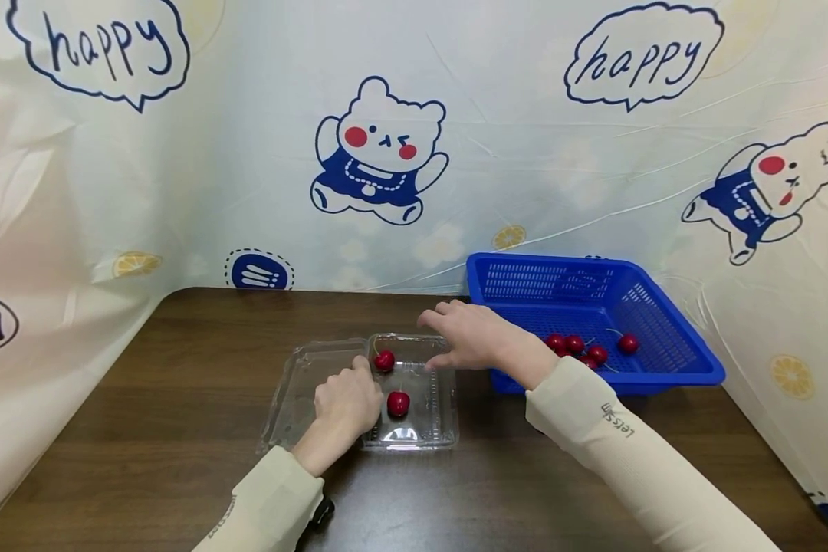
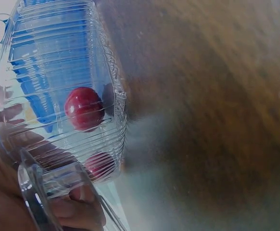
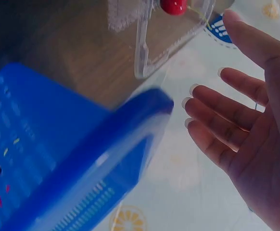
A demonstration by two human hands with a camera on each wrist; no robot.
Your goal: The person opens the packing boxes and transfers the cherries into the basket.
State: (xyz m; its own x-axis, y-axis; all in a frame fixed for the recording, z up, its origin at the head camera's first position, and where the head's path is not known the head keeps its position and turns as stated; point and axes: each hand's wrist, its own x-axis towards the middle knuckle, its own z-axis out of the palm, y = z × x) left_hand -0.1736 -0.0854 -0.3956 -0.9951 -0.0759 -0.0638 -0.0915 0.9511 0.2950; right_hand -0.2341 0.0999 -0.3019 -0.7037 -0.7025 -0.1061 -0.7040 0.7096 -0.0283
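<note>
A clear plastic clamshell box (image 1: 421, 429) lies on the table with its lid (image 1: 293, 383) folded out to the left. Two red cherries sit inside: one cherry (image 1: 384, 361) toward the back, its stem up, and another cherry (image 1: 398, 403) nearer the front. My left hand (image 1: 348, 399) grips the box along the hinge side; in the left wrist view its curled fingers (image 2: 68, 211) show at the plastic edge. Above the box's right rim, my right hand (image 1: 479, 337) is held with fingers loosely extended and nothing in it, as the right wrist view (image 3: 246, 120) also shows.
A blue perforated basket (image 1: 683, 368) stands at the back right, its left side behind my right hand. Several cherries (image 1: 596, 354) with stems lie in it. A printed cloth (image 1: 386, 261) hangs behind and beside the brown table (image 1: 179, 429).
</note>
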